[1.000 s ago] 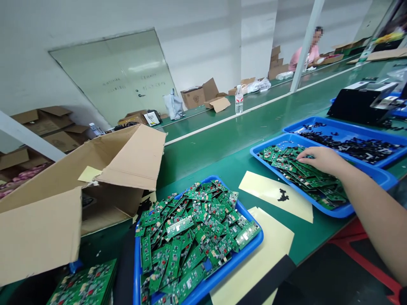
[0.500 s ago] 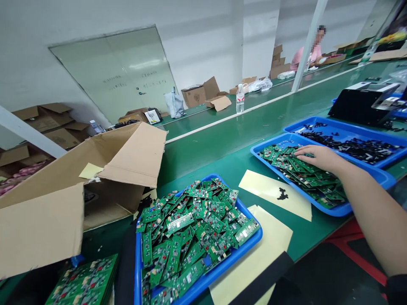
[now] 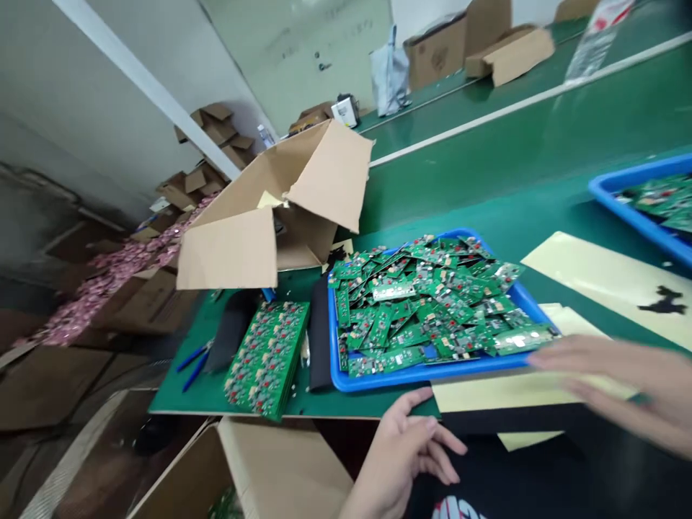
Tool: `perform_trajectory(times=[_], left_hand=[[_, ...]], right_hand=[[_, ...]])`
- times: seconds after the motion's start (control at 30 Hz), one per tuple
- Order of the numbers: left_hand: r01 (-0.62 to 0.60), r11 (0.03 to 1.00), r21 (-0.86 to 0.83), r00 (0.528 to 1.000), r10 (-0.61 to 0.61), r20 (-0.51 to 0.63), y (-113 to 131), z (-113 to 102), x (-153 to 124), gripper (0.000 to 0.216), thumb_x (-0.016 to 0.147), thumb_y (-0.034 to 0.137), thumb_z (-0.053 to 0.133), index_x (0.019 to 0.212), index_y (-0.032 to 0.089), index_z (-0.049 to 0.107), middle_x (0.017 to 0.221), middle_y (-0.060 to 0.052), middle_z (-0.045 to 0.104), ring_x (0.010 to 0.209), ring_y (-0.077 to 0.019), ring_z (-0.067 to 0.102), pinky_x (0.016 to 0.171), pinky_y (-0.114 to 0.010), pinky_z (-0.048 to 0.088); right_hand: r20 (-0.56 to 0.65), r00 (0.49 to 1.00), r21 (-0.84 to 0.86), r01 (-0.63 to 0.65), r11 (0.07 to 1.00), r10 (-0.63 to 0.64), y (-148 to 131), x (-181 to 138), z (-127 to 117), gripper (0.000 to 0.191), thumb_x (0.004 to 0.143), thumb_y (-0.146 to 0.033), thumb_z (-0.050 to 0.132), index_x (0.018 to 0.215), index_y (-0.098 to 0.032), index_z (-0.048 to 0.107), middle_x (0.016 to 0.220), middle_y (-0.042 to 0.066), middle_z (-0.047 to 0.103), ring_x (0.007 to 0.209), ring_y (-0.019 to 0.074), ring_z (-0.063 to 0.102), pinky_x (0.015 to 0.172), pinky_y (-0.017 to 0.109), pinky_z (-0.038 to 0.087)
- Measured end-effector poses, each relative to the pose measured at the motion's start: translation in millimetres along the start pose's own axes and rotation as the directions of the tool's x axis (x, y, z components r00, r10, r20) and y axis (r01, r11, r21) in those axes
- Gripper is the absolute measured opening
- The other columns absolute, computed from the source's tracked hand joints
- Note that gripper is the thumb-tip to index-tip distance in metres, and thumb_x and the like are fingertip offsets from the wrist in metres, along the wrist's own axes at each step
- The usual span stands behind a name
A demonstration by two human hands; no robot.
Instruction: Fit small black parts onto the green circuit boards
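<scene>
A blue tray (image 3: 432, 373) heaped with small green circuit boards (image 3: 427, 303) sits at the green table's near edge. My left hand (image 3: 400, 454) hangs just below that edge, in front of the tray, fingers loosely curled and holding nothing. My right hand (image 3: 621, 382) is blurred by motion, fingers stretched out flat over a yellow sheet (image 3: 513, 393) beside the tray's right corner. A stack of green board panels (image 3: 267, 357) lies left of the tray.
An open cardboard box (image 3: 275, 209) lies on its side behind the tray. A second blue tray (image 3: 627, 209) of boards stands at the right edge, with another yellow sheet (image 3: 600, 277) before it. Blue-handled cutters (image 3: 194, 358) rest at the table's left. A carton (image 3: 254, 468) stands below.
The view has swung left and down. My right hand left the far tray of boards and now hovers by the near tray. My left hand has come into view.
</scene>
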State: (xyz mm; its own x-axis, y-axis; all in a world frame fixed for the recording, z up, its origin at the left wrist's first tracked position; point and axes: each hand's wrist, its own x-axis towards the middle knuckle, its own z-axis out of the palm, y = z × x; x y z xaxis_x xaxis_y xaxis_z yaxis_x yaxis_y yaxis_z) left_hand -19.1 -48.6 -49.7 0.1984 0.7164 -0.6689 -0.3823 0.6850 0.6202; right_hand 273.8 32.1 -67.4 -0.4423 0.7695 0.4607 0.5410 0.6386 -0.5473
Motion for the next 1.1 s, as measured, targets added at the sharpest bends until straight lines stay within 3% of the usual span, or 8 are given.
perform_trajectory(times=[0.03,0.13,0.27,0.37,0.53,0.73,0.97,1.1], left_hand=[[-0.001,0.999,-0.032,1.000,0.000,-0.003,-1,2,0,0.057,0.077,0.033,0.070,0.122,0.008,0.046,0.071,-0.008,0.073,0.044,-0.0101,0.061,0.045,-0.018,0.044],[-0.010,0.990,-0.141,1.000,0.010,-0.006,-6,6,3,0.047,0.072,0.030,0.070,0.110,0.009,0.052,0.062,-0.004,0.069,0.039,-0.0083,0.055,0.040,-0.016,0.040],[0.065,0.991,-0.113,0.995,-0.055,0.088,-14,9,6,0.039,0.069,0.030,0.069,0.099,0.010,0.055,0.050,0.001,0.063,0.029,-0.0058,0.043,0.031,-0.016,0.027],[0.102,0.994,0.035,0.988,-0.106,0.109,-19,13,6,0.033,0.067,0.031,0.069,0.090,0.012,0.055,0.047,0.003,0.060,0.027,-0.0042,0.037,0.030,-0.016,0.020],[0.041,0.973,0.227,0.998,-0.049,0.028,-20,25,7,0.027,0.065,0.033,0.067,0.079,0.014,0.054,0.047,0.005,0.058,0.030,-0.0025,0.037,0.033,-0.016,0.022],[0.029,0.974,0.225,1.000,-0.028,-0.007,-16,30,7,0.021,0.064,0.029,0.063,0.077,0.016,0.053,0.048,0.006,0.058,0.031,-0.0030,0.037,0.035,-0.018,0.022],[-0.028,0.975,0.220,0.998,0.040,-0.049,-21,31,9,0.027,0.070,0.039,0.064,0.076,0.016,0.052,0.047,0.006,0.056,0.032,-0.0023,0.036,0.037,-0.017,0.022],[-0.027,0.978,0.208,0.999,0.035,-0.033,-27,30,13,0.037,0.070,0.049,0.067,0.077,0.017,0.050,0.046,0.006,0.055,0.031,-0.0039,0.038,0.035,-0.017,0.025]], right_hand=[[0.095,0.987,0.075,0.120,0.990,-0.127,-18,0,18,0.026,0.088,-0.026,0.056,0.109,-0.035,0.068,0.097,0.001,0.076,0.086,0.0246,0.073,0.070,0.034,0.065],[0.085,0.985,0.194,0.132,0.972,-0.151,-53,2,61,0.026,0.088,-0.017,0.054,0.109,-0.026,0.067,0.098,0.005,0.075,0.088,0.0225,0.073,0.075,0.032,0.064],[0.059,0.988,0.256,0.122,0.959,-0.141,-57,-1,87,0.026,0.089,-0.012,0.052,0.108,-0.022,0.066,0.102,0.008,0.073,0.094,0.0192,0.070,0.079,0.029,0.060],[0.050,0.989,0.278,0.119,0.953,-0.138,-53,-4,91,0.025,0.089,-0.011,0.052,0.106,-0.022,0.066,0.100,0.008,0.072,0.092,0.0180,0.070,0.079,0.027,0.059],[0.103,0.986,0.297,0.097,0.950,-0.133,-53,-5,87,0.026,0.090,-0.011,0.051,0.107,-0.024,0.066,0.102,0.008,0.071,0.095,0.0185,0.069,0.080,0.028,0.058],[0.177,0.975,0.318,0.075,0.945,-0.137,-52,-3,81,0.023,0.090,-0.014,0.052,0.105,-0.024,0.065,0.102,0.007,0.069,0.094,0.0174,0.067,0.078,0.027,0.056],[0.114,0.965,0.276,0.199,0.940,-0.238,-59,2,81,0.017,0.091,-0.010,0.049,0.096,-0.021,0.062,0.087,0.005,0.071,0.081,0.0163,0.067,0.073,0.027,0.055],[0.163,0.979,0.300,0.069,0.951,-0.123,-59,-5,80,0.017,0.092,-0.014,0.047,0.093,-0.023,0.061,0.087,0.004,0.071,0.083,0.0168,0.069,0.075,0.027,0.057]])
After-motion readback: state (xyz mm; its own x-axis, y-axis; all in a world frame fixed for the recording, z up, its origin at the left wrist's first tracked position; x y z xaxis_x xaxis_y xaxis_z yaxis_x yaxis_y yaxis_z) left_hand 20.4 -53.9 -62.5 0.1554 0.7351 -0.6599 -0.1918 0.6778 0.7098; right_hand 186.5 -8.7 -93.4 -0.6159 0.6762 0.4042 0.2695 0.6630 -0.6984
